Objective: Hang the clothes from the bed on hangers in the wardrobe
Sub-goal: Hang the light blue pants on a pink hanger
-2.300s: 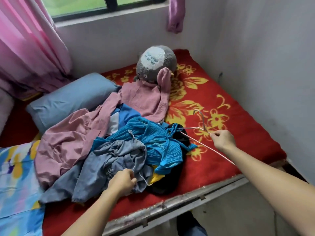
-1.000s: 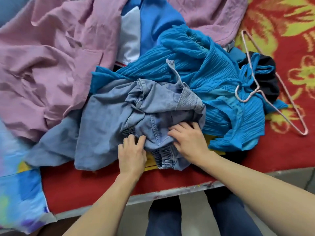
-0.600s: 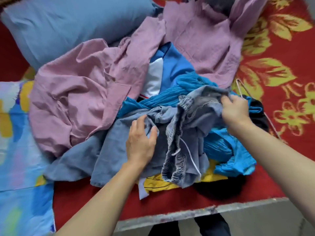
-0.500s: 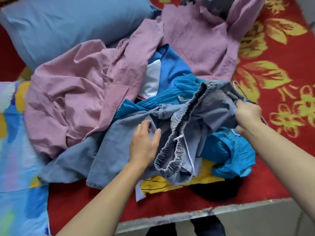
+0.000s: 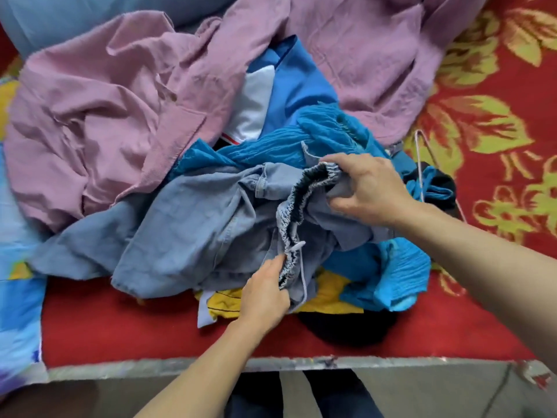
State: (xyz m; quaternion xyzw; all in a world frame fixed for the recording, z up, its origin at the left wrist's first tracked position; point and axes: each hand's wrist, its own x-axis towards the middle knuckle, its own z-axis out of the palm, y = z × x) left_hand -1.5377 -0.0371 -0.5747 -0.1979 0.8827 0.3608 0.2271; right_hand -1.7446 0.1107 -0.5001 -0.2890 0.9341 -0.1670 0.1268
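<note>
Two hands are on the grey-blue trousers (image 5: 196, 236), which lie crumpled on top of the pile of clothes at the near edge of the bed (image 5: 150, 327). The right hand (image 5: 370, 188) has its grip closed round the far end of the elastic waistband (image 5: 287, 214), fingers over the top and thumb beneath. The left hand (image 5: 265, 294) pinches the near end of the same band, just beside the white drawstring (image 5: 297, 245).

The step in hand looks like opening out the waistband so the trousers can go on a hanger. To do it well, hold both pinches on the band itself, not on loose cloth. Draw the hands apart until the elastic runs straight, then lift so the legs fall free of the teal pleated garment (image 5: 286, 146) and the pink garment (image 5: 105, 116) around them. The legs trail off to the left in a heap, so a slow lift should avoid dragging the pile off the bed.

The thin wire hanger (image 5: 419, 158) lies just beyond the right hand, partly under cloth. Work it loose gently, since it may snag.
</note>
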